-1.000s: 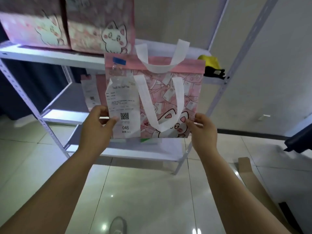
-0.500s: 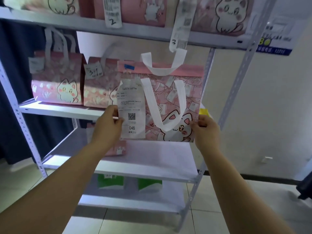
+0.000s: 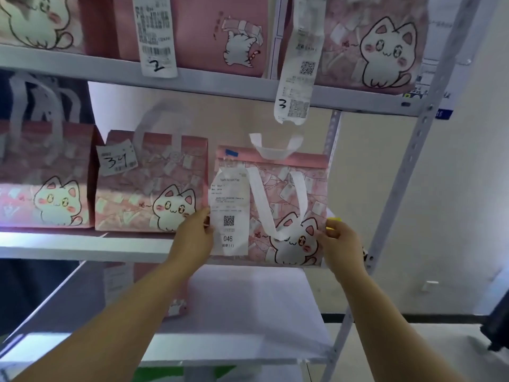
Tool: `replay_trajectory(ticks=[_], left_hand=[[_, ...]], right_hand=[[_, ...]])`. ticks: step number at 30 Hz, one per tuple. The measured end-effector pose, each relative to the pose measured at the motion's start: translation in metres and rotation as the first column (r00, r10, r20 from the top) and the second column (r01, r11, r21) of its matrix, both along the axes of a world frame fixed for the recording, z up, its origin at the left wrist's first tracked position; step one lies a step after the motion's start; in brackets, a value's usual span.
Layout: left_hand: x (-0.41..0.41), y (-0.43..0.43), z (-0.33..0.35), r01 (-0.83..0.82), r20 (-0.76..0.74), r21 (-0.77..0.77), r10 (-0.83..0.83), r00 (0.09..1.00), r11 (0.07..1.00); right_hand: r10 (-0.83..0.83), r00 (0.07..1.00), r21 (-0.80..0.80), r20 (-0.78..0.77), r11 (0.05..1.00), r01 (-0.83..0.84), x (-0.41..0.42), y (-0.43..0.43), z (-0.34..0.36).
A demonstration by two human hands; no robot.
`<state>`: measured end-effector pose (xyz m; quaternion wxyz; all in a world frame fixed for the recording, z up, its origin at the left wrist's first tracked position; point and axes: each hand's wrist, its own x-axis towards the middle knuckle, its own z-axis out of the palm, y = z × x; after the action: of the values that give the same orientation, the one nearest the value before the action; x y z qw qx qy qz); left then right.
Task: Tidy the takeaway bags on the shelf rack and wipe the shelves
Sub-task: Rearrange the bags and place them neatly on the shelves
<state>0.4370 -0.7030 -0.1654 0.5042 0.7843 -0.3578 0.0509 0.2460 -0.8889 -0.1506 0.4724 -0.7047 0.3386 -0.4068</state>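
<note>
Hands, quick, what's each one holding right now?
Left hand: grips the pink cat bag at its lower left edge.
Right hand: grips the bag's lower right edge.

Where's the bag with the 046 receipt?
Head view, right of centre: the 046 bag is held by the left hand and right hand at the right end of the middle shelf, beside the bag tagged 34.

Both hands hold a pink bag (image 3: 292, 188) with a cat print at the right end of the middle shelf (image 3: 82, 248). The left hand (image 3: 192, 239) grips its lower left edge beside the receipt (image 3: 230, 213) (numbered 046), and the right hand (image 3: 341, 244) pinches the lower right edge. White handles (image 3: 275, 205) droop down its front. Just left stands a second bag (image 3: 148, 186) tagged 34, then a third bag (image 3: 41, 183). Above, the upper shelf (image 3: 220, 85) carries more bags, and two long slips marked 2 (image 3: 157, 37) and 3 (image 3: 297, 73) hang over its edge.
</note>
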Motion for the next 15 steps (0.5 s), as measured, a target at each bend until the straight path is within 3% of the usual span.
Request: replay_trajectory(ticks=[9,15], left_hand=[[0.042,-0.039,-0.009,-0.105,0.012,-0.042,0.105,0.994,0.994],[0.05,-0.059,-0.014,-0.161,0.066,-0.067,0.166,0.984,0.985]], right_hand=[[-0.052,0.999,-0.02,0.012,0.998,0.052,0.044,-0.028,-0.021],[0.02,0.998,0.027,0.066,0.999,-0.021,0.064,-0.052,-0.026]])
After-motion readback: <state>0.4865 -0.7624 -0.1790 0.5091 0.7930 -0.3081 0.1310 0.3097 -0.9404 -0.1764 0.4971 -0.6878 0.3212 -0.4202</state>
